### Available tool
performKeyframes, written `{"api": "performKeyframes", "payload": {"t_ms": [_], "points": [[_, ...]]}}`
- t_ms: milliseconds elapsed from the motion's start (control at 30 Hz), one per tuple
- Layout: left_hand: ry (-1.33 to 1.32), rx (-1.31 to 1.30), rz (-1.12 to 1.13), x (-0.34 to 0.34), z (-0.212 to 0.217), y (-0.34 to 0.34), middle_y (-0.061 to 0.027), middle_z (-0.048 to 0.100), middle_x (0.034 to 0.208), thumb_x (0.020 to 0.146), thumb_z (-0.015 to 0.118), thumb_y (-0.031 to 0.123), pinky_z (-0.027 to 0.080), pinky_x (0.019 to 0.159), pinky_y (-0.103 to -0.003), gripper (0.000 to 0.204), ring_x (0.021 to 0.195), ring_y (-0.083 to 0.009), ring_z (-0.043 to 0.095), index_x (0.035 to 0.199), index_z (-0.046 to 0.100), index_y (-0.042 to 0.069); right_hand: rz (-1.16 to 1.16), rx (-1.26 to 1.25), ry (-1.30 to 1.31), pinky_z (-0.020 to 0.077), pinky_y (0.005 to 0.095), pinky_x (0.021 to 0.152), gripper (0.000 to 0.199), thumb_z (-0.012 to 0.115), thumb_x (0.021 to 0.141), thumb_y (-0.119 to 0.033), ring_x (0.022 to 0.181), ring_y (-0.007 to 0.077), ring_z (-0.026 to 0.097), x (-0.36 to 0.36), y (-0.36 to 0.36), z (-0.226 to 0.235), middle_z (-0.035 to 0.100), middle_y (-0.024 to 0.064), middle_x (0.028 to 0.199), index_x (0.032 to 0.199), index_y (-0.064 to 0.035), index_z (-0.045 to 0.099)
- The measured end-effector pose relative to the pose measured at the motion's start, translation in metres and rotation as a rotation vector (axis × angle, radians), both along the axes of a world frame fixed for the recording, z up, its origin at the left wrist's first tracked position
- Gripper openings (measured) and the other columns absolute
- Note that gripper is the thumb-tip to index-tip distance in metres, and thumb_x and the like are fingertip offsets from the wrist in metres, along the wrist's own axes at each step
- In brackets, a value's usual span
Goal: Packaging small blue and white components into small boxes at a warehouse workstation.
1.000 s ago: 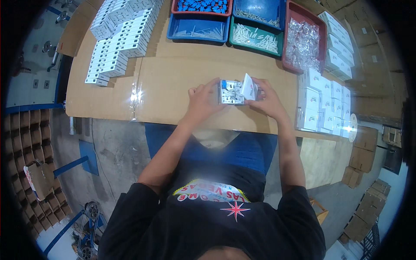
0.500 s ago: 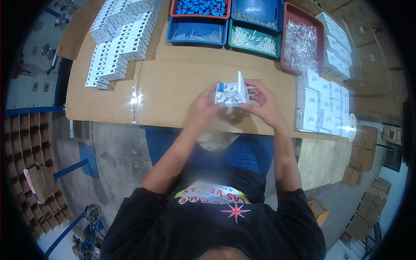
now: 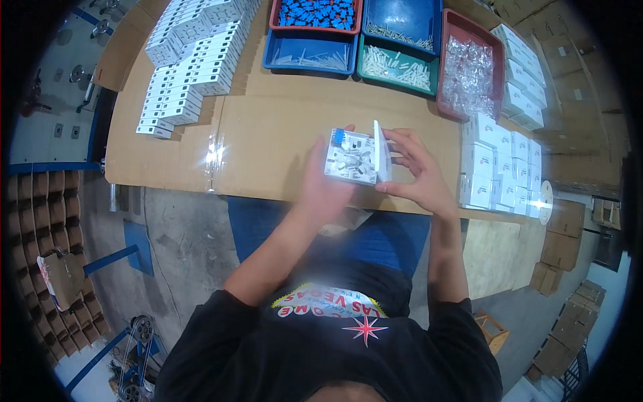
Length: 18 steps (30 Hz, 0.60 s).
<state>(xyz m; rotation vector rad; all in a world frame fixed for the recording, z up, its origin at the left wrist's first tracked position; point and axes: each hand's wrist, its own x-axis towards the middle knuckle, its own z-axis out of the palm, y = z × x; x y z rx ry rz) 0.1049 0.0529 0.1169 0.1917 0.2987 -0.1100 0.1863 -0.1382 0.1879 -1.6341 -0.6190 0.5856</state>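
In front of me, over the near part of the table, I hold a small white box (image 3: 350, 177). Inside lie small white and clear pieces, with a blue piece (image 3: 338, 137) in its far left corner. The box's white lid (image 3: 382, 149) stands up along the right side. My left hand (image 3: 321, 179), smeared by motion, wraps the box's left side, and some of its fingers are hidden behind the box. My right hand (image 3: 420, 173) grips the lid side, thumb at the near corner and fingers behind the lid.
Trays of blue pieces (image 3: 316, 15), clear sticks (image 3: 305, 59), screws (image 3: 400, 35), white plugs (image 3: 395, 68) and clear bags (image 3: 469, 77) line the far side of the cardboard-covered table (image 3: 281, 134). Stacked white boxes stand left (image 3: 201, 74) and right (image 3: 495, 161).
The box has shifted slightly toward me and tilted, showing more of its inside and near wall. Both hands moved with it, and the lid now leans a little right.
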Motion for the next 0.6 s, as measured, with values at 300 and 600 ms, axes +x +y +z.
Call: {"api": "performKeyframes", "payload": {"t_ms": [300,600], "points": [[0.073,-0.214,-0.049,-0.002,0.011,0.003,-0.0227,0.059,0.138,0.114,0.039,0.037,0.047,0.106,-0.068,0.042,0.130,-0.0439,0.059,0.145,0.046,0.010,-0.010,-0.265,-0.275,0.0499,0.0402,0.106,0.094,0.096,0.070,-0.027,0.130,0.0229,0.057,0.022,-0.009,0.023,0.056,0.0077,0.144,0.154,-0.0142,0.055],[-0.025,-0.114,-0.123,-0.002,-0.001,0.004,-0.0227,0.055,0.149,0.112,0.039,0.047,0.043,0.111,-0.068,0.049,0.138,-0.0467,0.053,0.147,0.052,0.016,0.059,-0.302,-0.430,0.0501,0.0404,0.107,0.088,0.089,0.077,-0.018,0.137,0.0266,0.054,0.042,-0.010,0.043,0.052,0.0092,0.151,0.156,-0.0174,0.051]]}}
